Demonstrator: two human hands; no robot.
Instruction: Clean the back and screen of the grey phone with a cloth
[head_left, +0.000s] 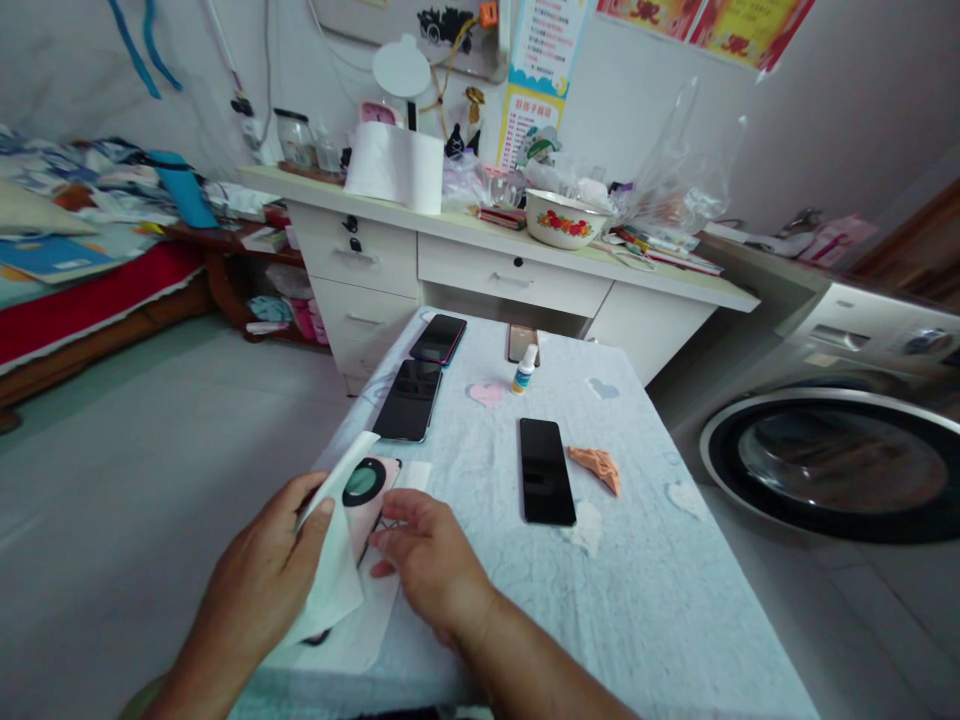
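Observation:
My left hand (270,560) is closed on a white sheet (334,570), its thumb pressed on the front. Partly covered by that sheet is a flat pink phone-back piece (362,520) with a large round black camera ring; whether it is a phone or a skin film, I cannot tell. My right hand (427,555) has its fingertips bent together at the right edge of this piece, pinching it. Beneath lies another white sheet (375,630) on the tablecloth. Nearest to my right hand on the table is a black-screened phone (547,472).
Two dark phones (409,400) lie along the table's left edge. A small spray bottle (526,369) stands before a gold-brown phone (517,340). A crumpled orange cloth (598,468) lies on the right. Beyond are a white desk (367,240) and a washing machine (862,400).

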